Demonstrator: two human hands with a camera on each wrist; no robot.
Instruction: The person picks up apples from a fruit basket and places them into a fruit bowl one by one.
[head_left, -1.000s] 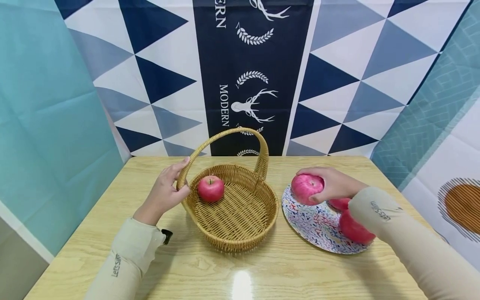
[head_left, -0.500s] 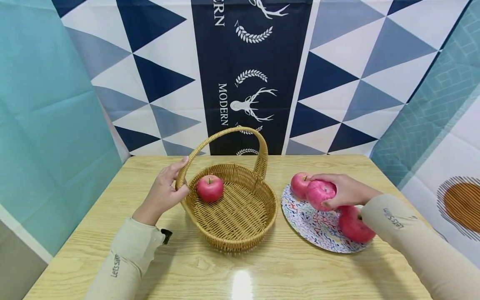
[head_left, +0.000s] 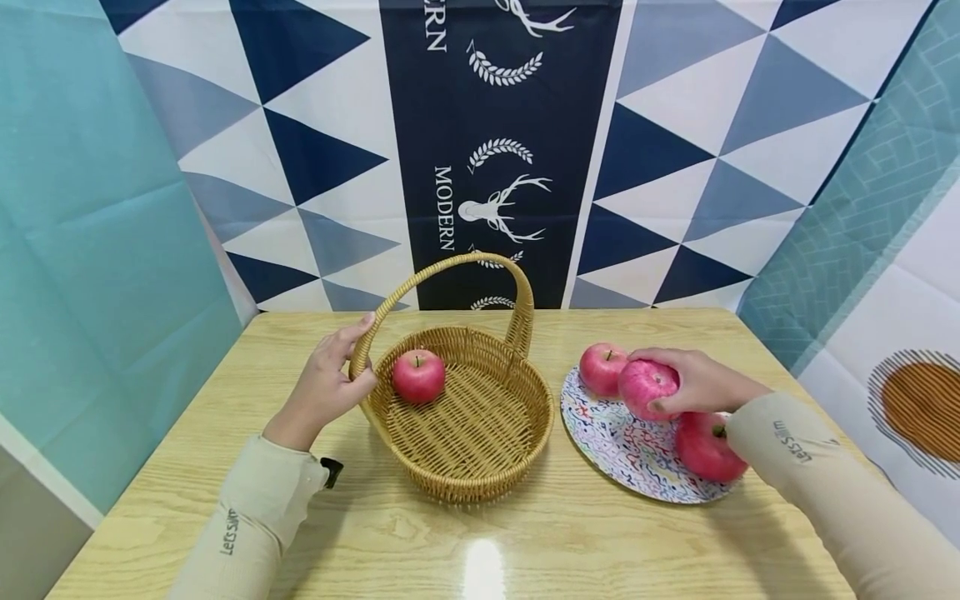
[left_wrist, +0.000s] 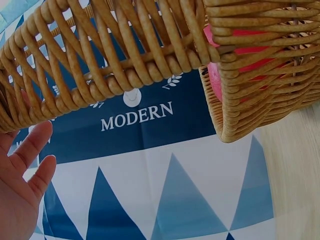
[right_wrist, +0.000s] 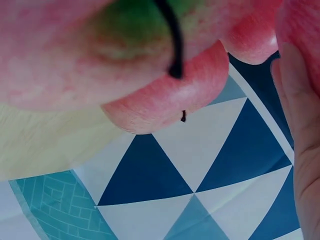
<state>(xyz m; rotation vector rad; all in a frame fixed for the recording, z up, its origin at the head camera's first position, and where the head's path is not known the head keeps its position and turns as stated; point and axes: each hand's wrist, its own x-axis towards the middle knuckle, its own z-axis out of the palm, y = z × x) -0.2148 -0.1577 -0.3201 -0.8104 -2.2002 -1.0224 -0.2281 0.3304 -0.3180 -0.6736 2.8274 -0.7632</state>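
On the table stands a round wicker basket (head_left: pixel 465 483) with a tall arched handle (head_left: pixel 450 267). One red apple (head_left: pixel 418 377) lies inside it, at the left wall. My left hand (head_left: pixel 326 387) holds the handle's left side, thumb in front; the left wrist view shows the handle's weave (left_wrist: pixel 115 55) close up. Over a patterned plate (head_left: pixel 622 467) my right hand (head_left: pixel 697 382) grips a pinkish-red apple (head_left: pixel 647 389) from the right. An apple (head_left: pixel 600 367) sits at the plate's far left, another (head_left: pixel 707 447) near my right sleeve. The right wrist view shows a further apple (right_wrist: pixel 170 95) between those two.
The light wooden table (head_left: pixel 405 558) ends at a patterned cloth wall (head_left: pixel 675 167) behind. A teal cloth (head_left: pixel 90 217) hangs on the left, and more cloth (head_left: pixel 862 267) closes the right side. The basket handle rises high above its rim.
My right hand has moved right over the plate with the apple in its grip, uncovering the apple at the plate's far left. My left hand keeps its hold on the basket handle.
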